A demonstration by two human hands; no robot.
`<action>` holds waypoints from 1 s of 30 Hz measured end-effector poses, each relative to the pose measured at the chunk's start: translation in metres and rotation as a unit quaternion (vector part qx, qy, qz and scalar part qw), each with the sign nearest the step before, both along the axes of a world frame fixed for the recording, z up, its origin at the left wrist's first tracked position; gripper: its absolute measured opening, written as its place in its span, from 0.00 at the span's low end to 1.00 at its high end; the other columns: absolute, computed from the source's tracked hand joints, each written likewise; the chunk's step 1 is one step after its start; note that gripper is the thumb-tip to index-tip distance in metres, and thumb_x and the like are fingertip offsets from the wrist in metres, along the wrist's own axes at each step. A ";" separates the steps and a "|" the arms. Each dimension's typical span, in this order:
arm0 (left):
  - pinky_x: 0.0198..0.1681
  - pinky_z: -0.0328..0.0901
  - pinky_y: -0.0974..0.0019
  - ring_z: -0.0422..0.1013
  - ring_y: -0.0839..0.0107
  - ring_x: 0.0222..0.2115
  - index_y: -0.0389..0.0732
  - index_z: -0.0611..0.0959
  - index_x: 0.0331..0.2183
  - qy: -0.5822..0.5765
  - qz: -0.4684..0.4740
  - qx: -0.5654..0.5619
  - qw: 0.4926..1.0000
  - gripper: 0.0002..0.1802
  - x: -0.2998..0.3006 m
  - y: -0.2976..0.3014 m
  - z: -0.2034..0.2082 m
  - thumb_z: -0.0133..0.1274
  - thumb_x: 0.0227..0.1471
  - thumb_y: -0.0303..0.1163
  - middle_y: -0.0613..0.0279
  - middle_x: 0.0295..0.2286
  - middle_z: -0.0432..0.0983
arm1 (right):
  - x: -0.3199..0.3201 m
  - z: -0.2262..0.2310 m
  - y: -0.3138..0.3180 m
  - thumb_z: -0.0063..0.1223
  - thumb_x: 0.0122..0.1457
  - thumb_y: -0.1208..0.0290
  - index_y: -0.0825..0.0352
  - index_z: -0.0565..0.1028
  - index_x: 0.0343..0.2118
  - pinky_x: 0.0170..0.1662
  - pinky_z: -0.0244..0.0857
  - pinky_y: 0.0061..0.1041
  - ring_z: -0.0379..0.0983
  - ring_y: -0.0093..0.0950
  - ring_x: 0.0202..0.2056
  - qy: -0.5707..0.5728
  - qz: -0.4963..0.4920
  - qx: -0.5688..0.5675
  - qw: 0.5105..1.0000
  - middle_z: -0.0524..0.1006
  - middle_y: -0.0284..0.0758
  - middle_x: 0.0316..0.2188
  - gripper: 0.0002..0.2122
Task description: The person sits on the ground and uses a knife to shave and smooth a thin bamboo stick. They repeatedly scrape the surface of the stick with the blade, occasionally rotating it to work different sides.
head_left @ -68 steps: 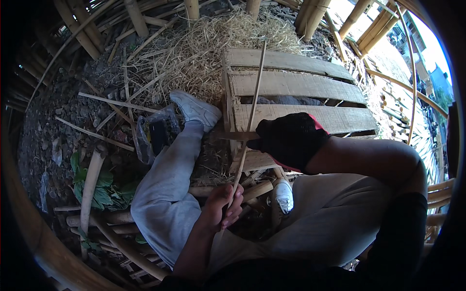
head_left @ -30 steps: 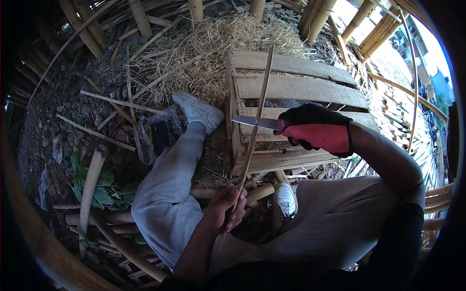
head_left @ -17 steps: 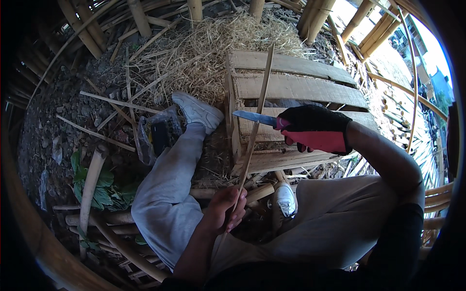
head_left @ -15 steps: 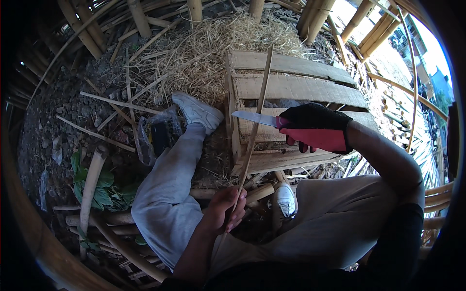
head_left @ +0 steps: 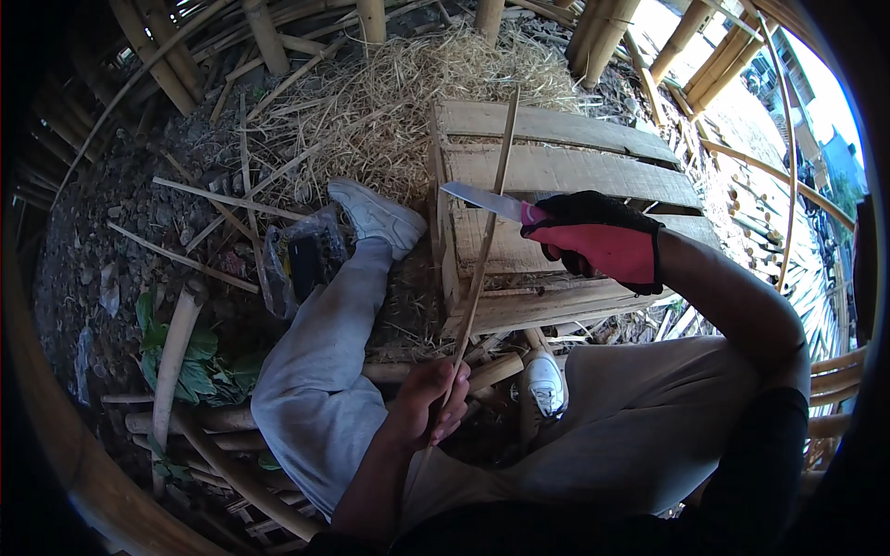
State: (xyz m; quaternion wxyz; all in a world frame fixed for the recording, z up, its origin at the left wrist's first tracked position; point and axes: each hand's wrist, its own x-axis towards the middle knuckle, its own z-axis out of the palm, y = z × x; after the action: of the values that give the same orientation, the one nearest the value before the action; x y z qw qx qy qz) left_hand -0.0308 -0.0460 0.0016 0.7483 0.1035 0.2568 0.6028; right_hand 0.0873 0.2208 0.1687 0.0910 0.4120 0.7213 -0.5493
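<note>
A long thin bamboo strip slants up from my lap across the left side of a slatted wooden crate. My bare left hand is closed round its lower part, between my knees. My right hand wears a black and pink glove and grips a knife by its pink handle. The blade points left and lies across the strip at about its middle; whether it bites into the strip cannot be made out. The strip's lower end is lost in shadow against my trousers.
Pale shavings are heaped behind the crate. Left of my leg lie a clear plastic bag with a dark object, loose strips and green leaves. Bamboo poles stand at the back, and more bamboo lies at lower left.
My right hand and the knife have moved slightly up along the strip, and the blade now tilts more, its tip higher. My left hand and the strip stay almost still.
</note>
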 end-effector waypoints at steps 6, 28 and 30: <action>0.08 0.51 0.75 0.55 0.80 0.07 0.41 0.69 0.36 0.026 0.021 -0.014 0.999 0.23 0.002 -0.002 0.001 0.45 0.66 0.53 0.69 0.13 0.59 | -0.006 -0.004 0.007 0.50 0.68 0.61 0.63 0.77 0.41 0.23 0.59 0.20 0.66 0.16 0.20 -0.026 -0.051 -0.011 0.998 0.72 0.26 0.23 0.11; 0.08 0.50 0.75 0.54 0.80 0.07 0.40 0.70 0.36 0.032 0.020 -0.037 0.999 0.20 0.008 0.002 0.008 0.45 0.67 0.49 0.69 0.13 0.59 | 0.006 -0.038 -0.019 0.54 0.61 0.62 0.65 0.81 0.46 0.39 0.67 0.27 0.73 0.25 0.29 -0.035 0.174 0.130 0.975 0.81 0.38 0.29 0.15; 0.08 0.50 0.75 0.54 0.81 0.06 0.40 0.70 0.36 0.025 0.029 -0.048 0.998 0.20 0.008 -0.003 0.011 0.45 0.67 0.49 0.69 0.13 0.59 | -0.011 -0.016 -0.015 0.53 0.61 0.63 0.64 0.81 0.45 0.38 0.67 0.26 0.72 0.23 0.27 -0.022 0.071 0.116 0.990 0.79 0.36 0.26 0.14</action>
State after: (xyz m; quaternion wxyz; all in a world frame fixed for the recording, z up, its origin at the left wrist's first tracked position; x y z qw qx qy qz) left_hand -0.0224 -0.0489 0.0123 0.7279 0.0747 0.3065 0.6088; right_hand 0.0767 0.2062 0.1525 0.0968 0.3792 0.8055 -0.4449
